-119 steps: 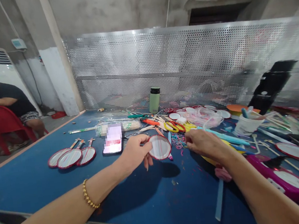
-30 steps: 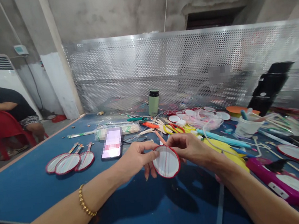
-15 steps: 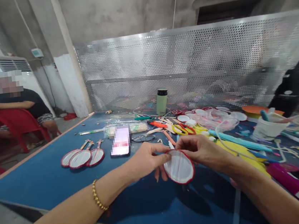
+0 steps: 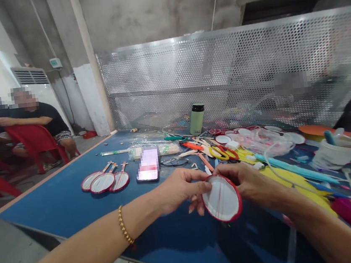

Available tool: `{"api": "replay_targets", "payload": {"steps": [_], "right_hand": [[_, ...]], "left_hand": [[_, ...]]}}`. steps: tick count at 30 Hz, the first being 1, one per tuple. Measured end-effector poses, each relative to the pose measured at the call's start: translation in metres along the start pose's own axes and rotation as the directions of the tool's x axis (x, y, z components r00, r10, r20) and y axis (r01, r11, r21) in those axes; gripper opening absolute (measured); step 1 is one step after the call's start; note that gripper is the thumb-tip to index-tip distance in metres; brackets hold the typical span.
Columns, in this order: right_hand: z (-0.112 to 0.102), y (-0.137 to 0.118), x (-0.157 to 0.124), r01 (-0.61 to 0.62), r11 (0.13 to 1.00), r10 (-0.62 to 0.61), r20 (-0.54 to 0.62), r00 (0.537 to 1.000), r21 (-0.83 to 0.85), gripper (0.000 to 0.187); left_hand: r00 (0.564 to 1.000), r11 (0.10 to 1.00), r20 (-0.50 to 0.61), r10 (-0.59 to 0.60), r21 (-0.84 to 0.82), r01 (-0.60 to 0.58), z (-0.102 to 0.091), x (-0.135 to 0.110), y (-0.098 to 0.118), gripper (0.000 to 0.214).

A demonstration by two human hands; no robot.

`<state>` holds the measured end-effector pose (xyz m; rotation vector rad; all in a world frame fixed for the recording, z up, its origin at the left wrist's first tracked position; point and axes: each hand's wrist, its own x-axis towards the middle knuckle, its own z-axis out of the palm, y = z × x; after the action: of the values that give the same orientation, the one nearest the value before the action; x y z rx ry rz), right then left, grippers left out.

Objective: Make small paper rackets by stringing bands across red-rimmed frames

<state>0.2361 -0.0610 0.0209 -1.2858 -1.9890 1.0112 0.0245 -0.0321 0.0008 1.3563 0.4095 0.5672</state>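
Note:
A round white disc with a red rim [image 4: 221,198] is tilted towards me above the table, thin red strings running across its face. My left hand [image 4: 190,188] grips its left edge, thumb on the face and fingers behind. At the upper right edge, my right hand [image 4: 239,179] is closed, its fingertips partly hidden behind the rim. Farther left on the table lie three similar red-rimmed discs [image 4: 102,183] with short wooden necks and strings, overlapping one another.
A lit phone [image 4: 148,165] and eyeglasses [image 4: 175,162] lie beyond my left hand. Behind are a green bottle [image 4: 197,119], yellow-handled scissors [image 4: 218,153] and a white cup [image 4: 335,153] of tools. A perforated metal screen [image 4: 169,73] bounds the table. People sit on red chairs [image 4: 34,141] at left.
The view has shifted slightly left. The disc has turned a little, with its strings more spread, and the right hand's fingers have slipped further behind its rim.

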Motion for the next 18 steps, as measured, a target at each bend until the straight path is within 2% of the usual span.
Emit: {"api": "replay_targets", "payload": {"steps": [2, 4, 6, 8, 11, 14, 16, 18], "right_hand": [[0.000, 0.000, 0.004, 0.015, 1.000, -0.014, -0.112, 0.994, 0.003, 0.029], [0.000, 0.000, 0.007, 0.022, 0.998, -0.004, -0.258, 0.966, 0.066, 0.026], [-0.001, 0.001, 0.009, 0.023, 0.981, 0.048, -0.362, 0.931, 0.191, 0.022], [-0.001, 0.001, 0.010, 0.041, 0.936, 0.106, -0.390, 0.915, 0.350, 0.017], [0.000, -0.002, 0.009, 0.064, 0.825, 0.154, -0.333, 0.930, 0.561, 0.014], [0.002, -0.010, 0.004, -0.005, 0.736, 0.139, -0.144, 0.980, 0.677, 0.024], [0.004, -0.016, 0.001, -0.045, 0.731, 0.110, -0.053, 0.992, 0.681, 0.031], [0.006, -0.020, -0.002, -0.073, 0.764, 0.105, -0.013, 0.994, 0.642, 0.029]], "left_hand": [[1.000, 1.000, 0.000, -0.008, -0.003, 0.008, -0.001, 0.001, -0.001, 0.037], [1.000, 1.000, -0.004, 0.015, 0.024, -0.015, -0.001, 0.000, 0.001, 0.036], [0.999, 0.997, 0.012, 0.047, 0.064, -0.048, -0.001, -0.001, 0.005, 0.033], [0.997, 0.993, 0.042, 0.068, 0.096, -0.072, 0.000, -0.003, 0.009, 0.029], [0.995, 0.992, 0.060, 0.083, 0.093, -0.088, 0.001, -0.005, 0.012, 0.024], [0.996, 0.995, 0.041, 0.079, 0.060, -0.081, 0.001, -0.005, 0.012, 0.024], [0.997, 0.997, 0.051, 0.058, 0.040, -0.060, 0.001, -0.005, 0.012, 0.026], [0.997, 0.999, 0.068, 0.040, 0.023, -0.041, 0.000, -0.005, 0.012, 0.027]]}}
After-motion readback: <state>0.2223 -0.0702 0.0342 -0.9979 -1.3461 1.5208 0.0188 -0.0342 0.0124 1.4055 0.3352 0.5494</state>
